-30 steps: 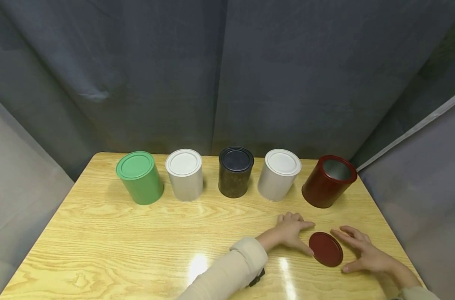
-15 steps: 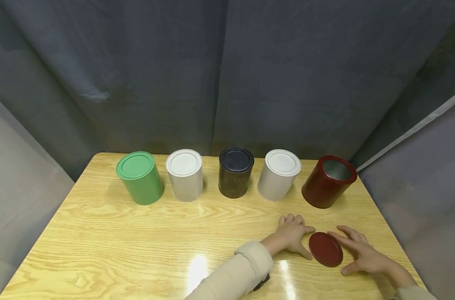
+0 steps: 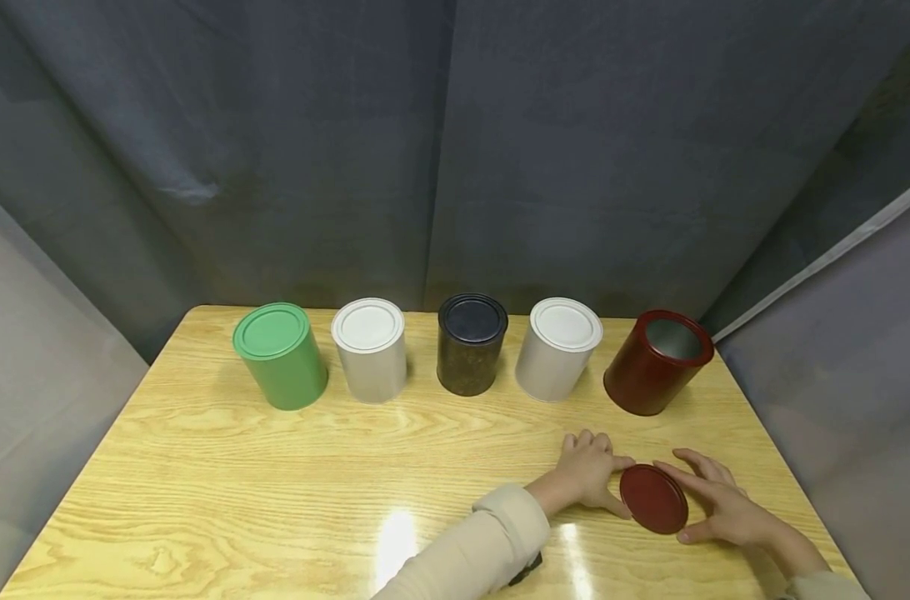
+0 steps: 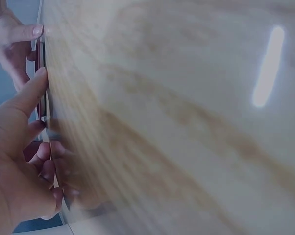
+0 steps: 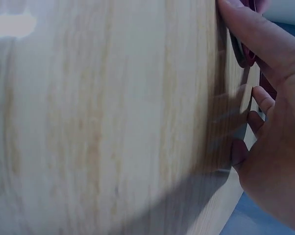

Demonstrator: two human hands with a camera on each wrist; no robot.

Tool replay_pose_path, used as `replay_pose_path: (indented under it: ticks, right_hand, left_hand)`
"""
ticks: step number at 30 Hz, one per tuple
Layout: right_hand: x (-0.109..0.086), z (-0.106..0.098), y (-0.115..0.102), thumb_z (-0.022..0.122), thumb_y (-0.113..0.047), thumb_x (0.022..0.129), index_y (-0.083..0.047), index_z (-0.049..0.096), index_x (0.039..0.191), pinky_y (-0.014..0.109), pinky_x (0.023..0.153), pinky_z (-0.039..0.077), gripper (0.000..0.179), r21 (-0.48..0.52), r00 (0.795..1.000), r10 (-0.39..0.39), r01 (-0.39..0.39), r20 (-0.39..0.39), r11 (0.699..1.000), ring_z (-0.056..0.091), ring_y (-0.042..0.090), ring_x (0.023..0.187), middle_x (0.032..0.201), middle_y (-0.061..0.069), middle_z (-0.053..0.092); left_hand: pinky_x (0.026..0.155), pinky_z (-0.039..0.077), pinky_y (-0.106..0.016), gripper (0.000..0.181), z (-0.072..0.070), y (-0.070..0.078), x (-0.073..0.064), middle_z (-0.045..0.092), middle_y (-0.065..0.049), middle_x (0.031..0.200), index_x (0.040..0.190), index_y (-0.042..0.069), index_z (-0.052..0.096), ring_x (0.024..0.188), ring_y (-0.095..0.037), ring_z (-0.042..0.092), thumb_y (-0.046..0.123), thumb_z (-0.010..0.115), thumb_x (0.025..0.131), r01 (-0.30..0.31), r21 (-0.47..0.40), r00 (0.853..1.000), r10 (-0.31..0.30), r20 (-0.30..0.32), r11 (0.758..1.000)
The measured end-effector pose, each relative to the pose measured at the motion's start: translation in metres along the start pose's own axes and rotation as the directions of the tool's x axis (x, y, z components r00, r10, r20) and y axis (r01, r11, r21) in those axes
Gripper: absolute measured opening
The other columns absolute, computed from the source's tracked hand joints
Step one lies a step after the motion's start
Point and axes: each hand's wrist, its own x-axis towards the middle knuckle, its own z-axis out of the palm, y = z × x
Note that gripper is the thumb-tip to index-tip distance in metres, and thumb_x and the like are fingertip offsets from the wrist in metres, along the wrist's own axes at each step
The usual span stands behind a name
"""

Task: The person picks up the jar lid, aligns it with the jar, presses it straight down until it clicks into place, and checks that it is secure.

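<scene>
Red lid (image 3: pixel 653 498) lies flat on the wooden table (image 3: pixel 275 483), in front of the open red tin (image 3: pixel 657 362). Since a second ago your hands have closed in: left hand (image 3: pixel 590 473) now touches its left edge, right hand (image 3: pixel 717 500) its right edge, fingers lightly curved against the rim, so pickup looks set up. Four lidded tins line the back; grey curtain (image 3: pixel 455 150) behind.

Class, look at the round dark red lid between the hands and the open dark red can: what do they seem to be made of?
Round dark red lid: probably painted metal, thin with a raised rim, matte. Open dark red can: likely tin, since its inside is bare silvery grey.
</scene>
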Motion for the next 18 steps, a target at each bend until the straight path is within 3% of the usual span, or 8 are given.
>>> replay_pose_path:
  ticks: [7, 14, 18]
  right_hand:
    - [0.0001, 0.0006, -0.0022, 0.083, -0.024, 0.056, -0.013, 0.049, 0.130, 0.070, 0.072, 0.014, 0.081, -0.010, 1.000, 0.001, -0.001, -0.027, 1.000, 0.012, 0.057, 0.112, 0.130, 0.031, 0.025]
    - [-0.0015, 0.0024, 0.0016, 0.084, -0.020, 0.055, -0.016, 0.052, 0.128, 0.066, 0.075, 0.014, 0.079, -0.045, 0.997, -0.031, 0.028, -0.069, 0.999, 0.016, 0.052, 0.112, 0.131, 0.017, 0.028]
    - [-0.0006, 0.0033, 0.0022, 0.084, -0.021, 0.055, -0.016, 0.053, 0.127, 0.066, 0.075, 0.015, 0.079, -0.055, 0.997, -0.022, 0.018, -0.080, 0.998, 0.017, 0.050, 0.112, 0.131, 0.019, 0.029]
  left_hand:
    - [0.069, 0.020, -0.025, 0.077, 0.0004, 0.0019, -0.0003, 0.040, 0.016, 0.099, 0.131, 0.046, 0.041, 0.084, -0.006, 0.029, 0.071, 0.063, 0.062, -0.013, 0.001, 1.000, 0.013, 0.007, 1.000]
    - [0.071, 0.020, -0.025, 0.077, -0.0003, 0.0014, -0.0007, 0.040, 0.017, 0.104, 0.133, 0.045, 0.038, 0.088, -0.005, 0.029, 0.070, 0.062, 0.064, -0.019, -0.009, 0.999, 0.019, 0.032, 1.000]
    - [0.072, 0.021, -0.024, 0.077, -0.0017, -0.0012, -0.0010, 0.041, 0.017, 0.106, 0.133, 0.044, 0.039, 0.089, -0.005, 0.030, 0.070, 0.062, 0.064, -0.028, -0.026, 0.999, 0.028, 0.029, 0.999]
